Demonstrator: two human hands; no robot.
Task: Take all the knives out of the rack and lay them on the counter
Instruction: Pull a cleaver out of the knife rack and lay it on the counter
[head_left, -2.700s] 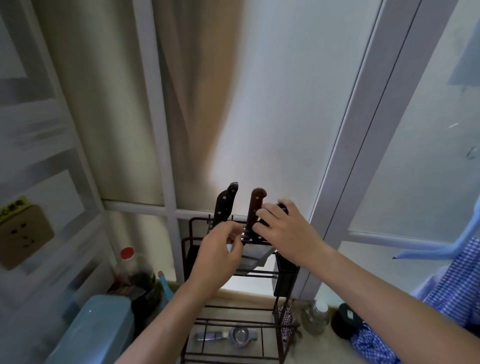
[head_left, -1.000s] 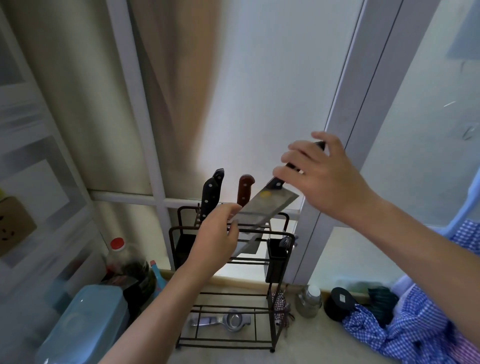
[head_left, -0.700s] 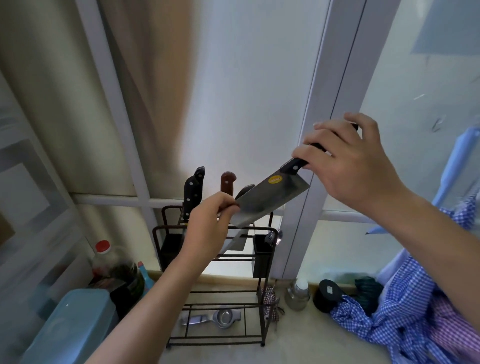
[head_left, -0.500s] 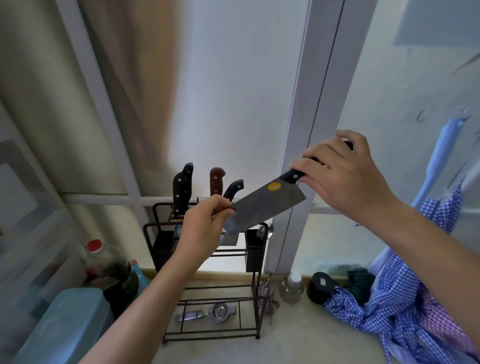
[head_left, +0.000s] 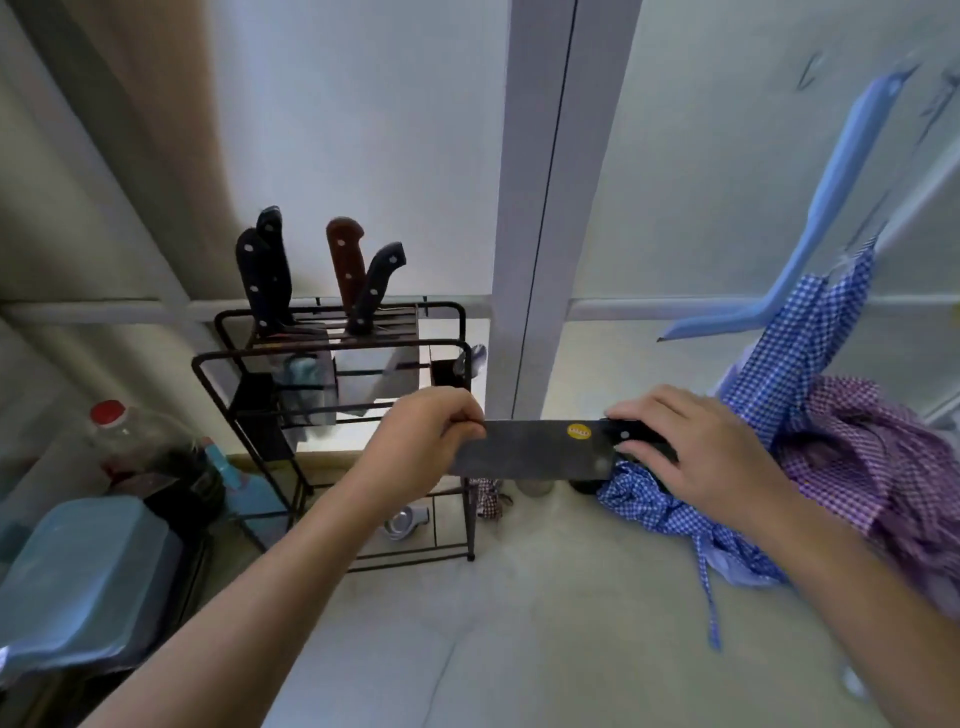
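Note:
I hold a cleaver (head_left: 535, 450) level in the air above the pale counter (head_left: 519, 634), to the right of the rack. My right hand (head_left: 696, 447) grips its black handle. My left hand (head_left: 421, 441) pinches the far end of the blade. A yellow sticker sits on the blade near the handle. The black wire rack (head_left: 332, 364) stands at the back left. Several knives stay upright in it: two black-handled knives (head_left: 262, 270) at the left, a brown-handled knife (head_left: 345, 260) and another black-handled knife (head_left: 376, 286) at the right.
Blue and purple checked cloths (head_left: 831, 457) are heaped on the counter at the right. A red-capped bottle (head_left: 130, 441) and a light blue lidded container (head_left: 78, 577) stand left of the rack. A metal tool (head_left: 405, 519) lies on the rack's bottom shelf. A window frame post (head_left: 550, 208) rises behind.
The cleaver has come down and to the right, away from the rack, and has levelled out from a tilt. Both hands kept their hold on it. The view tipped downward.

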